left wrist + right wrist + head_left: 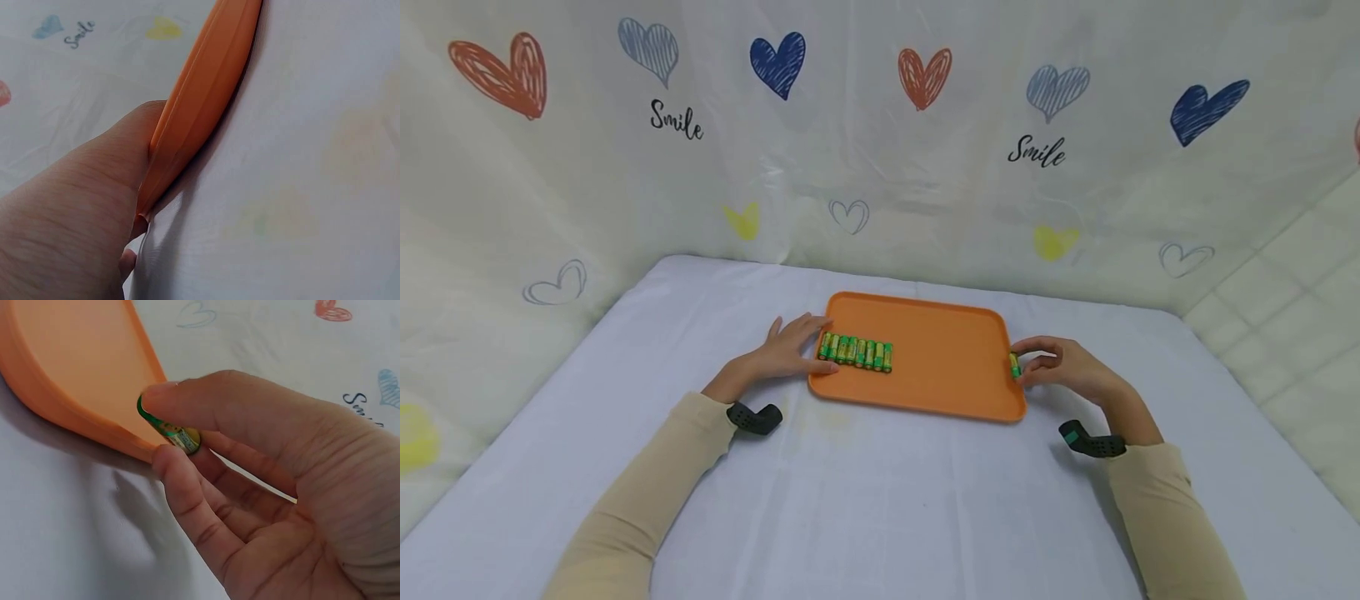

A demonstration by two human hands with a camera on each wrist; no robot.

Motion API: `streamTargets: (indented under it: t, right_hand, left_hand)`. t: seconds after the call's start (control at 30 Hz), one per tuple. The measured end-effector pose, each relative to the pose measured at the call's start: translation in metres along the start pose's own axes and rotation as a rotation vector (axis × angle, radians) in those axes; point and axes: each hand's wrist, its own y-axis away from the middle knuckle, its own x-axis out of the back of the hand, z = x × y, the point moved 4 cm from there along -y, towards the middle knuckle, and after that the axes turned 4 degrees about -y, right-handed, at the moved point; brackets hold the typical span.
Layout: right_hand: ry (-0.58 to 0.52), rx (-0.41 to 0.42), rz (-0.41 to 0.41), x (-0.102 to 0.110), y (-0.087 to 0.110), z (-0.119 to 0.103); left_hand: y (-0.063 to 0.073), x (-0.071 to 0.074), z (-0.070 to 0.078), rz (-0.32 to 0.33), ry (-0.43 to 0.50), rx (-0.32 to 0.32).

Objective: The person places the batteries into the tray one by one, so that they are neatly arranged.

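Note:
An orange tray (pixel 940 358) lies on the white cloth, with a row of several green and yellow batteries (pixel 856 352) side by side in its left part. My left hand (pixel 782 348) rests over the tray's left edge, fingers stretched behind the row's left end and thumb in front of it. In the left wrist view, the tray's outer wall (pixel 206 94) hides most of those fingers. At the right edge, my right hand (pixel 1067 367) pinches a single battery (pixel 181 437) between thumb and fingers, close against the rim and partly covered by the fingertips.
The white cloth (pixel 880 500) covers the table around the tray. Behind it hangs a pale sheet (pixel 955 167) printed with hearts and lettering. A dark wrist device sits on the left wrist (pixel 755 418) and another on the right wrist (pixel 1093 442).

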Motion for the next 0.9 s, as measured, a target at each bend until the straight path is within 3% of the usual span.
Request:
streamTargets:
  t: [0.4, 0.9]
  right_hand:
    - [-0.008, 0.058, -0.038, -0.012, -0.007, -0.005]
    - [0.006, 0.085, -0.066, -0.032, -0.029, -0.013]
  left_hand:
    - [-0.002, 0.001, 0.001, -0.005, 0.000, -0.005]
    - [-0.002, -0.001, 0.000, 0.000, 0.009, -0.009]
